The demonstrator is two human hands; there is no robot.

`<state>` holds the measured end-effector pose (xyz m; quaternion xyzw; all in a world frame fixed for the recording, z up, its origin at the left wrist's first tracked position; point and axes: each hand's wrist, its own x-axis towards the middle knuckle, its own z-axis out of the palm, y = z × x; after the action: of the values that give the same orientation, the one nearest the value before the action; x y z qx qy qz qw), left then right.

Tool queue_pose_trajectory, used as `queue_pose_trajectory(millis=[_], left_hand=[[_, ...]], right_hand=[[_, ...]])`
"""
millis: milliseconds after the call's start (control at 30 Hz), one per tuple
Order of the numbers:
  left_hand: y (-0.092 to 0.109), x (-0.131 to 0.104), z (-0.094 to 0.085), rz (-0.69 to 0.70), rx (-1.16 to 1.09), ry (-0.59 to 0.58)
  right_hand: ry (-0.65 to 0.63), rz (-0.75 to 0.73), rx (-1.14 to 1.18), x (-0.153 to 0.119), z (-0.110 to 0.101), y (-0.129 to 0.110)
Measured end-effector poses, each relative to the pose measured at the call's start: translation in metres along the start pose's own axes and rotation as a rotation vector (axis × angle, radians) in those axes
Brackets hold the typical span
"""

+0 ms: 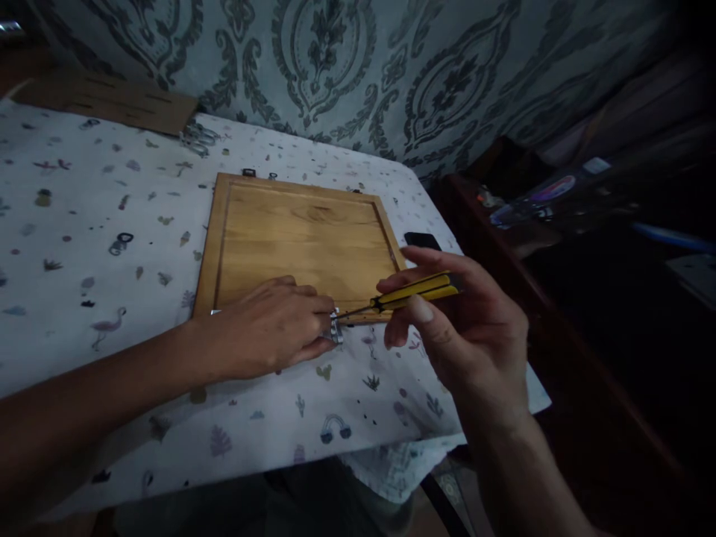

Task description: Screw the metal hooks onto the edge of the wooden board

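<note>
From my remote seat I have the yellow-and-black screwdriver (417, 292) at the near edge of the framed wooden panel (305, 239), toward its right corner. My right hand (475, 328) grips the handle between thumb and fingers, and the thin shaft points left to a small silver metal fitting (337, 332) at that same edge. Whether the tip sits in a screw is too small for me to tell. My left hand (274, 328) lies palm down across the panel's near edge, its fingers and thumb pinching the fitting.

The panel lies flat on a white tablecloth (72, 179) printed with flamingos and plants. Just right of the panel I see a flat black object (422, 240); farther right of it, a clear plastic bottle (537, 194). Beyond the panel, to its left, lies a brown cardboard piece (106, 101) with silver metal pieces (197, 138) at its end. Damask-patterned wallpaper (324, 67) rises behind the panel.
</note>
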<state>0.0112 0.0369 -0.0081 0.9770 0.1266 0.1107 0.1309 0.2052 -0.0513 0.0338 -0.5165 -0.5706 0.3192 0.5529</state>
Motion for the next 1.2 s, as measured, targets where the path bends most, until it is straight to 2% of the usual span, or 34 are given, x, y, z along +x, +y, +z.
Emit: queue_pose_trajectory(millis=[100,400,567,700,900,1200], left_hand=[[0.0,0.0,-0.001,0.005,-0.006,-0.021],[0.001,0.0,-0.001,-0.003,0.005,-0.011],[0.0,-0.001,0.001,0.004,-0.035,0.016],[-0.001,-0.002,0.002,0.004,-0.047,0.034],[-0.001,-0.001,-0.001,0.017,0.009,-0.01],[-0.001,-0.002,0.002,0.018,-0.01,-0.008]], right_hand=[[-0.039,-0.016,-0.034,-0.001,-0.002,0.001],[0.025,-0.1,-0.16,-0.004,0.003,0.004],[0.162,-0.212,-0.208,-0.008,0.007,0.007],[0.238,-0.224,-0.213,-0.007,0.009,0.007],[0.227,-0.195,-0.192,-0.003,0.009,0.01],[0.189,-0.199,-0.153,0.001,0.01,0.016]])
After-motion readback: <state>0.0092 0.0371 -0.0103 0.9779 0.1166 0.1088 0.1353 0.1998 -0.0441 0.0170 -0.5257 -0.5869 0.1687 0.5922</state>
